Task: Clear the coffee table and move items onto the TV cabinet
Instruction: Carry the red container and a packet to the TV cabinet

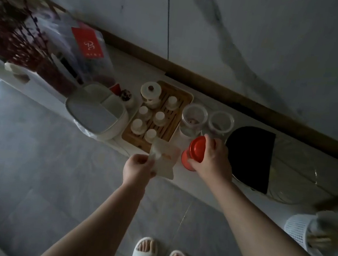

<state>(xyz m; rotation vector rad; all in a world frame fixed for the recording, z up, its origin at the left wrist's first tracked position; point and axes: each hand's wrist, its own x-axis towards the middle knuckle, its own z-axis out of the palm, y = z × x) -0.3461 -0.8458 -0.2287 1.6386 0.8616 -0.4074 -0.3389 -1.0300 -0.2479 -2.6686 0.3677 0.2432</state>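
Observation:
My right hand (212, 159) grips a red lidded jar (194, 151) at the front edge of the white TV cabinet (195, 184); I cannot tell whether the jar touches the top. My left hand (138, 167) pinches a small pale translucent packet (165, 159) by its left edge, held just over the cabinet's front edge. Behind them sits a wooden tea tray (178, 116) with a white teapot (151, 93) and several small white cups (160, 117). Two clear glass jars (194, 116) stand to the right of the tray.
A white divided lidded box (96, 111) lies left of the tray. Further left are a plastic bag with a red label (88, 43) and dark red dried flowers (7, 27). A black pad (250, 155) and a glass dish (290, 180) lie right. A white mesh basket (309, 230) is at far right.

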